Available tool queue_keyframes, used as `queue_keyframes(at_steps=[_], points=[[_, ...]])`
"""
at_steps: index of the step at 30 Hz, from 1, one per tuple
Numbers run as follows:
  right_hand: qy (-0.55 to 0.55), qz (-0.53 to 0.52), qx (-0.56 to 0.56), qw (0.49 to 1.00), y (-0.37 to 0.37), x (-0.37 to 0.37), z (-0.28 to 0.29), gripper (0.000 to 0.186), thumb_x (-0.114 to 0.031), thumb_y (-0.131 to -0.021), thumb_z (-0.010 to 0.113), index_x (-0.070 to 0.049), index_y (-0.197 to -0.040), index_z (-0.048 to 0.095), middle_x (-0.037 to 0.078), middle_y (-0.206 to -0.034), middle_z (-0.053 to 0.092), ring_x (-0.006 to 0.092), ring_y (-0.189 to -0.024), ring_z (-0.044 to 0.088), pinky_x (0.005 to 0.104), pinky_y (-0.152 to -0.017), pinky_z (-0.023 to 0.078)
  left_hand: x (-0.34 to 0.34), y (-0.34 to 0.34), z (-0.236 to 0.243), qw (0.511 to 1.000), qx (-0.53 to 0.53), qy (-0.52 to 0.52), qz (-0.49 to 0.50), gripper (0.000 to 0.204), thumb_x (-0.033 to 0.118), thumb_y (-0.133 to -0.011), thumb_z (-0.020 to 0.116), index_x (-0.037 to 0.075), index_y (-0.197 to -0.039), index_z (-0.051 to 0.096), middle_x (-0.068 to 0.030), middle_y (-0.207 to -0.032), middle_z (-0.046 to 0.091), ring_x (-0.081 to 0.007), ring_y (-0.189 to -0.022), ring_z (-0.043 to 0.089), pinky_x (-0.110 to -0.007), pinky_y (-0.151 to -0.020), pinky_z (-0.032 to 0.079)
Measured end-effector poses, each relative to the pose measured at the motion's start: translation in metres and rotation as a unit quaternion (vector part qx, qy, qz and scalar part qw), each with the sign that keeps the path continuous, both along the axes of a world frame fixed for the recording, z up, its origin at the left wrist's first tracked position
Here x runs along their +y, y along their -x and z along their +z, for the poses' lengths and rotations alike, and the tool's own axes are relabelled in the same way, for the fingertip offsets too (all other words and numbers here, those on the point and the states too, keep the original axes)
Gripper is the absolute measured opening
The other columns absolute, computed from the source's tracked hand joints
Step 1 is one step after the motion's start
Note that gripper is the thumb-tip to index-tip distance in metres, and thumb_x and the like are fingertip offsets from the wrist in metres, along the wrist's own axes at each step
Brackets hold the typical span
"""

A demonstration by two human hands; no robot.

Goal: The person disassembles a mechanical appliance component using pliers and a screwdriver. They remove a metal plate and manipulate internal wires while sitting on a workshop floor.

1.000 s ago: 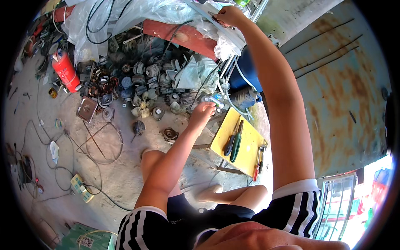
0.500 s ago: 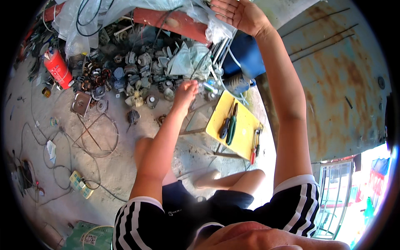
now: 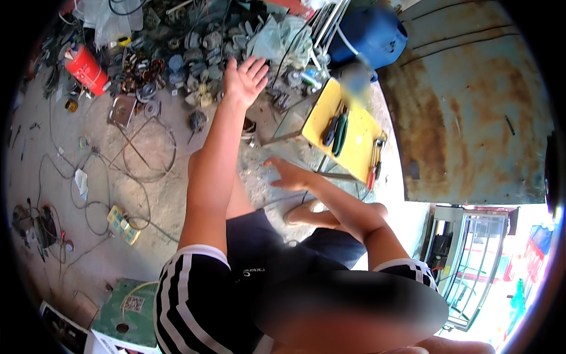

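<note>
My left hand (image 3: 244, 82) is raised palm up with fingers spread, holding nothing, in front of the pile of grimy motor parts (image 3: 212, 40). My right hand (image 3: 286, 174) is low over the concrete beside the yellow-topped metal stool (image 3: 359, 141), fingers apart and empty. On the stool lie black-handled (image 3: 330, 130) and green-handled tools (image 3: 339, 138), plus red-handled (image 3: 371, 177) and dark-handled tools at its right edge. A small silvery-green object (image 3: 309, 79) rests among the clutter behind the stool, near my left hand.
A red fire extinguisher (image 3: 87, 71), loose cables, a wire ring (image 3: 171, 153) and a power strip (image 3: 122, 224) are on the left. A blue barrel (image 3: 368, 38) stands behind the stool, a rusty metal sheet (image 3: 460, 141) to the right, a green box (image 3: 121, 312) at lower left.
My right arm has dropped from high at the top to low beside the stool. My left hand has released the silvery-green object, moved up and left, and opened palm up.
</note>
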State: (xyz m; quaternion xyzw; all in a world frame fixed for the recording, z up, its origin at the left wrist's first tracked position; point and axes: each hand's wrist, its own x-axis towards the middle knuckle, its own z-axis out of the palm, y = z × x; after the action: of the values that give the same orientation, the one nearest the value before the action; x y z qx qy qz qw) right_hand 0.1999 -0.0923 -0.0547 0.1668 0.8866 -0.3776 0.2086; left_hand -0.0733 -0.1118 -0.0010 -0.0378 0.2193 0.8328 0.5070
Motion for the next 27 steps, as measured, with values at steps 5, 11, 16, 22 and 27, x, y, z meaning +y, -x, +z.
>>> queue_keyframes(at_steps=[5, 11, 16, 22, 27], points=[[-0.105, -0.087, 0.206, 0.969, 0.043, 0.001, 0.04, 0.068, -0.019, -0.086, 0.068, -0.001, -0.144, 0.037, 0.029, -0.151, 0.029, 0.047, -0.139, 0.029, 0.047, -0.113, 0.03, -0.016, 0.0, 0.006, 0.999, 0.024, 0.037, -0.017, 0.082, 0.071, -0.094, 0.011, 0.017, -0.154, 0.025, -0.0143, -0.159, 0.022, -0.036, -0.149, 0.005, -0.057, -0.114, -0.009], [-0.277, -0.172, 0.621, 0.713, 0.164, -0.001, 0.201, 0.051, -0.034, -0.104, 0.039, -0.001, -0.143, 0.039, 0.029, -0.146, 0.037, 0.041, -0.135, 0.037, 0.0471, -0.111, 0.03, -0.033, 0.032, -0.012, 0.996, 0.03, 0.087, 0.019, 0.085, 0.071, -0.094, 0.011, 0.013, -0.155, 0.013, -0.0157, -0.161, 0.012, -0.041, -0.148, 0.004, -0.061, -0.114, -0.005], [-0.229, -0.013, 0.222, 0.948, 0.215, 0.048, 0.055, 0.065, -0.042, -0.086, 0.063, -0.014, -0.142, 0.045, 0.022, -0.141, 0.046, 0.0373, -0.126, 0.049, 0.0456, -0.098, 0.044, -0.023, 0.037, -0.05, 0.967, 0.248, -0.031, 0.047, 0.086, 0.074, -0.092, 0.011, 0.014, -0.155, 0.011, -0.0141, -0.161, 0.013, -0.0445, -0.146, 0.01, -0.063, -0.114, 0.004], [-0.321, -0.138, 0.224, 0.909, 0.238, 0.041, 0.069, 0.061, -0.035, -0.093, 0.054, -0.013, -0.148, 0.037, 0.022, -0.15, 0.034, 0.0401, -0.139, 0.032, 0.0479, -0.115, 0.024, -0.049, 0.081, -0.047, 0.939, 0.22, 0.164, 0.209, 0.08, 0.072, -0.092, 0.018, 0.029, -0.156, -0.005, -0.0069, -0.163, -0.007, -0.0401, -0.148, -0.005, -0.068, -0.108, -0.012], [-0.147, -0.093, 0.688, 0.705, 0.228, -0.009, 0.147, 0.049, -0.034, -0.099, 0.047, -0.001, -0.135, 0.05, 0.03, -0.136, 0.048, 0.0439, -0.125, 0.047, 0.047, -0.103, 0.038, -0.058, 0.062, 0.008, 0.982, 0.049, 0.143, 0.114, 0.074, 0.061, -0.093, 0.029, 0.021, -0.151, 0.008, -0.0075, -0.154, 0.009, -0.0366, -0.138, 0.009, -0.063, -0.104, 0.003]])
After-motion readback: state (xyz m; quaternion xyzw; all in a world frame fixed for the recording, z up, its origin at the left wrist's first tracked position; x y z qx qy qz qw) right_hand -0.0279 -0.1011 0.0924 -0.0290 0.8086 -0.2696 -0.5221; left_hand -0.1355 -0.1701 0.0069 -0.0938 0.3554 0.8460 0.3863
